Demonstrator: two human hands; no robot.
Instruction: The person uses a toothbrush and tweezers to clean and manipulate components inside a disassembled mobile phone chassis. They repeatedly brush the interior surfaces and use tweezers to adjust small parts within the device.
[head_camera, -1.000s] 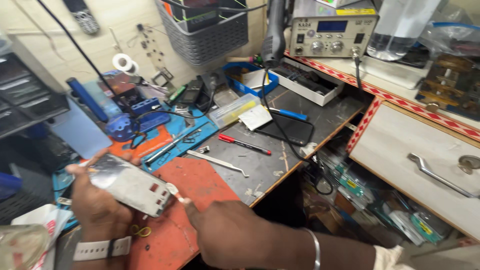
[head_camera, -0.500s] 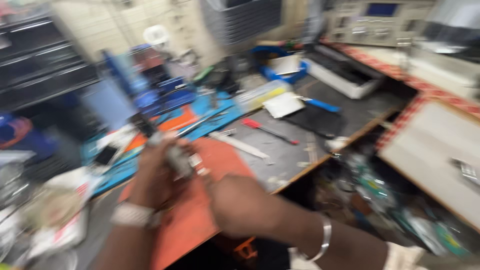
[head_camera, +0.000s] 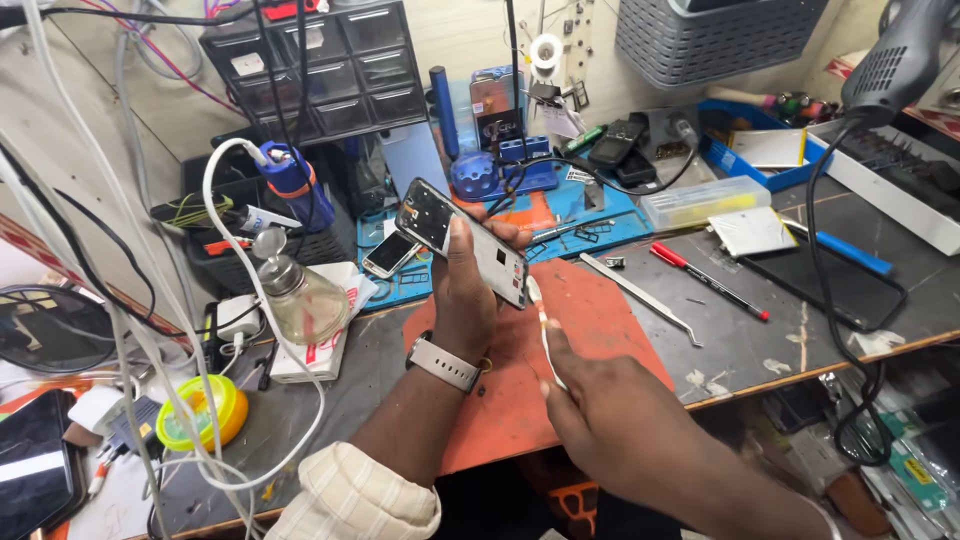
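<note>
My left hand (head_camera: 475, 290) grips an opened phone body (head_camera: 462, 243), tilted with its inner side up, above an orange work mat (head_camera: 600, 310). A grey watch sits on that wrist. My right hand (head_camera: 600, 410) is just below and to the right, pinching a thin white swab-like stick (head_camera: 545, 335) whose tip points up at the phone's lower end. Whether the tip touches the phone I cannot tell.
A glass liquid dispenser bottle (head_camera: 300, 300) and a small phone (head_camera: 388, 255) lie left. Metal tweezers (head_camera: 640, 293), a red pen (head_camera: 708, 281), a clear plastic box (head_camera: 705, 201) and a black panel (head_camera: 840, 285) lie right. Drawers (head_camera: 320, 70), cables and a hot-air handle (head_camera: 895, 55) crowd the back.
The view swung left and steadied. My left hand raised the phone more upright, and my right hand followed with the white stick, staying beside the phone's lower end.
</note>
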